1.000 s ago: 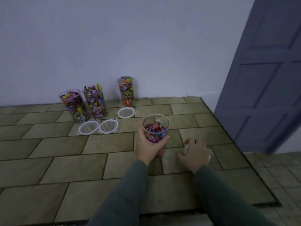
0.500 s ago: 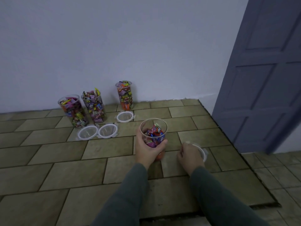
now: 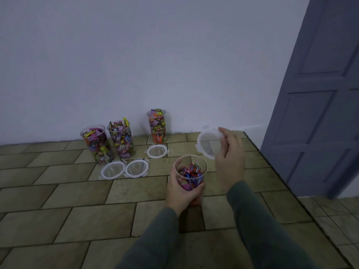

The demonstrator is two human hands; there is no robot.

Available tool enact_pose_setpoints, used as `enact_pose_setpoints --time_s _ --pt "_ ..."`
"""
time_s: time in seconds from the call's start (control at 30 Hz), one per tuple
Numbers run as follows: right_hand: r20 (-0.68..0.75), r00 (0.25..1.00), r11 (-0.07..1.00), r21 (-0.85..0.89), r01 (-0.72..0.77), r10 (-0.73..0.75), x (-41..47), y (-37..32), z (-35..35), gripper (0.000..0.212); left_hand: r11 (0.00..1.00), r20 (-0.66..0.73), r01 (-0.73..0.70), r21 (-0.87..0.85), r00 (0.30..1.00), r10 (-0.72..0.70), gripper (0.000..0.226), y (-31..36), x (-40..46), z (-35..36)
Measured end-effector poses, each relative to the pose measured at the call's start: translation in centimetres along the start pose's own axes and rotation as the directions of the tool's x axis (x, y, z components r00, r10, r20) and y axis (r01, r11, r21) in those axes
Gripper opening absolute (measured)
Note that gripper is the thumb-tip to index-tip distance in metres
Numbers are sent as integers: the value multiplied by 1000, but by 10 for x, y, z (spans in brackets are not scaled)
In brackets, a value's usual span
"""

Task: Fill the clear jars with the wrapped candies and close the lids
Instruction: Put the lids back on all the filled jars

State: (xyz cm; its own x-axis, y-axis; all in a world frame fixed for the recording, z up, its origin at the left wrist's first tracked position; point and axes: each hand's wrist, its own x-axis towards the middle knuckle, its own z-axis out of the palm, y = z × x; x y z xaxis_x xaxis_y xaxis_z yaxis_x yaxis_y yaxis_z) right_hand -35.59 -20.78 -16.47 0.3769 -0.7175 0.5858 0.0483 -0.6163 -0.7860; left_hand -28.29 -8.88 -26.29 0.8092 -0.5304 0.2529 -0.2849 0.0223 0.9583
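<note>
My left hand [image 3: 181,193] grips a clear jar [image 3: 191,172] standing on the tiled surface, open-topped, with red, blue and pink wrapped candies inside. My right hand [image 3: 230,162] holds a clear round lid [image 3: 206,141] with white clips in the air, up and to the right of that jar's mouth. Three more open jars full of candies stand by the wall: one at the left [image 3: 97,144], one beside it [image 3: 122,139] and one further right [image 3: 157,126]. Three lids lie flat in front of them [image 3: 112,169] [image 3: 137,167] [image 3: 157,151].
The tiled platform [image 3: 77,200] ends in a dark edge on the right, dropping to a lower tiled floor [image 3: 330,210]. A grey-blue panelled door [image 3: 320,94] stands at the right. A plain white wall [image 3: 136,55] runs behind the jars.
My right hand picked the lid up off the tiles to the right of the jar and raised it up beside the jar's mouth. My left hand kept hold of the jar.
</note>
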Motion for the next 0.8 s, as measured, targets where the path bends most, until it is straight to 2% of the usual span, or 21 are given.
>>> enact_pose_setpoints --time_s 0.07,0.13,0.17,0.23,0.27,0.33,0.5,0.6,0.7,0.8 --pt "-8 998 987 146 -66 68 4 -6 4 28 1000 21 19 3 1000 -19 92 -1 4 -3" --pt "71 977 948 236 -212 201 8 -8 12 28 999 36 35 9 999 -35 92 -1 9 -8" --pt "148 945 911 260 -321 291 10 -9 16 29 999 38 44 8 998 -45 91 -1 11 -10" --pt "336 832 818 231 -527 442 14 -11 23 30 998 33 61 12 998 -62 91 -3 14 -13" --pt "395 787 801 178 -572 474 14 -11 27 29 997 36 70 15 997 -70 89 -2 15 -14" --pt "419 781 841 69 -536 463 15 -10 33 28 996 47 87 20 995 -87 85 -1 16 -15" --pt "405 854 945 -104 -311 326 19 -15 41 27 991 58 135 20 989 -136 77 0 17 -18" --pt "474 840 961 -205 -188 265 19 -17 45 30 987 70 158 20 985 -159 69 2 17 -18" --pt "523 786 937 -281 -205 329 17 -16 45 31 987 77 159 30 984 -160 70 4 17 -19" --pt "514 772 921 -307 -241 373 16 -14 41 31 986 88 163 33 982 -166 72 5 17 -20"
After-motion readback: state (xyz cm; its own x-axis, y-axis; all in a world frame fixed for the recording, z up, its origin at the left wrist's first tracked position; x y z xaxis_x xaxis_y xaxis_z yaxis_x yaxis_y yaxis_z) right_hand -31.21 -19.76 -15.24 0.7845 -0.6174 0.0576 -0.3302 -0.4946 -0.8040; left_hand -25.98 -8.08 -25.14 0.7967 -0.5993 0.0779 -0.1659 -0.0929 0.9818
